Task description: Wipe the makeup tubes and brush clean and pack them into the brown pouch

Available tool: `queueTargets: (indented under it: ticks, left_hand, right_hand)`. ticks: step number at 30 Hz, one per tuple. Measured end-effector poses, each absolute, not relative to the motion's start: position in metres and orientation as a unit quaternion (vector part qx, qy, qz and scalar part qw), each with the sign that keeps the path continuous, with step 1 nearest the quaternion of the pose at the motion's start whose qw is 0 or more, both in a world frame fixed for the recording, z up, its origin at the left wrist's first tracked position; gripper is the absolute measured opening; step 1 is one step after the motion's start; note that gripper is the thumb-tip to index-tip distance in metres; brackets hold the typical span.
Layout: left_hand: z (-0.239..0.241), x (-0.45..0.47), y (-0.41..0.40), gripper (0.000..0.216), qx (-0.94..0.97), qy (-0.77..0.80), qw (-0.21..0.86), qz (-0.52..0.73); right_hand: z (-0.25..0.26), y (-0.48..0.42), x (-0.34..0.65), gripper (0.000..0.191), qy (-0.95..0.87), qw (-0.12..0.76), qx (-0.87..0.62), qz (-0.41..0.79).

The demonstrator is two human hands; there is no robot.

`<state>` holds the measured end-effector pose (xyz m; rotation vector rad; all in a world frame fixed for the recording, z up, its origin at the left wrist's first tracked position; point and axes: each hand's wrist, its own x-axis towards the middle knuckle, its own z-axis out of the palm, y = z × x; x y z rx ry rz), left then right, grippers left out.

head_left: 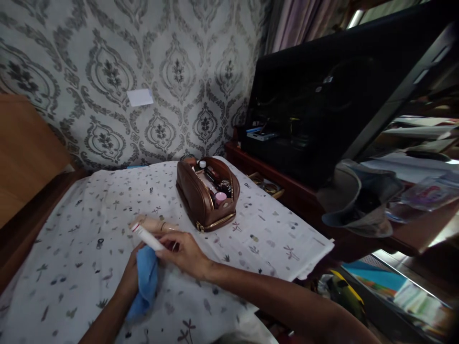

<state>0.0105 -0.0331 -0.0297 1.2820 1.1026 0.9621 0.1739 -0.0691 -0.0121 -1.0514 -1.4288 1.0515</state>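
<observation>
Though no writing is legible on it, the white tube [146, 236] sits pinched in the right hand [186, 253] above the patterned cloth [71, 229]; the left hand [133, 276] clutches a blue cloth [147, 282] beneath.

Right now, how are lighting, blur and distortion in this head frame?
Head view: dim and soft overall; wide-angle lens bows the edges, slanting the black screen. The right hand with its white tube, the left hand with its blue cloth and the brown pouch stay readable; the right-edge clutter smears.
</observation>
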Motion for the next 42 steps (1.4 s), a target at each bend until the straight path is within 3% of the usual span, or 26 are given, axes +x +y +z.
queueTargets:
  ticks: [8, 12, 15, 20, 27, 34, 39, 42]
  left_hand:
    - [-0.015, 0.014, -0.04, 0.03, 0.643, 0.463, 0.502, 0.347]
    - [-0.013, 0.015, -0.041, 0.032, 0.657, 0.459, 0.501, 0.327]
    - [-0.011, 0.015, -0.042, 0.032, 0.661, 0.456, 0.505, 0.316]
    - [-0.013, 0.015, -0.04, 0.032, 0.683, 0.44, 0.5, 0.301]
    - [-0.015, 0.013, -0.038, 0.037, 0.708, 0.438, 0.486, 0.264]
    - [-0.025, 0.008, -0.037, 0.037, 0.723, 0.416, 0.476, 0.28]
    - [-0.023, 0.006, -0.025, 0.03, 0.698, 0.455, 0.419, 0.361]
    - [-0.016, 0.006, -0.013, 0.027, 0.677, 0.481, 0.367, 0.42]
  right_hand:
    - [0.049, -0.061, 0.237, 0.024, -0.632, 0.492, -0.512, 0.31]
    - [0.086, -0.05, 0.284, 0.02, -0.648, 0.431, -0.615, 0.128]
    - [0.109, -0.038, 0.311, 0.027, -0.626, 0.337, -0.703, 0.0]
    - [0.125, -0.015, 0.326, 0.025, -0.601, 0.135, -0.782, -0.096]
    - [0.12, 0.008, 0.327, 0.032, -0.627, 0.023, -0.768, -0.124]
    - [0.125, 0.001, 0.331, 0.033, -0.624, 0.056, -0.766, -0.144]
    - [0.113, -0.027, 0.32, 0.027, -0.714, 0.24, -0.639, -0.156]
    - [0.081, -0.046, 0.29, 0.026, -0.797, 0.311, -0.515, -0.053]
